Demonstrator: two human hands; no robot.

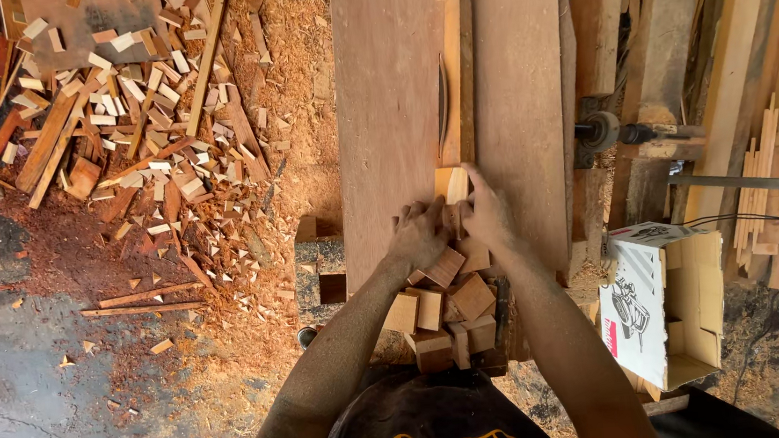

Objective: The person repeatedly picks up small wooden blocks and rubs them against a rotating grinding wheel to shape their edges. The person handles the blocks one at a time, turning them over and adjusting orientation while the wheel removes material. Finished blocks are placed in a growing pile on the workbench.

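Note:
Both hands meet over a small pale wooden block [450, 185] on the saw table [389, 106]. My left hand [419, 233] presses the block from the left, fingers curled against it. From the right, my right hand [486, 211] holds the same block, with the index finger along its side. The block sits just below the saw slot [441, 102] and beside the wooden fence strip [462, 62]. A heap of cut wooden blocks [450, 317] lies under my wrists at the table's near end.
Sawdust and many offcuts [137, 128] cover the floor at left. Planks and thin strips [760, 158] lean at right. An open cardboard box [665, 303] stands at lower right. A round metal knob [600, 130] juts from the table's right side.

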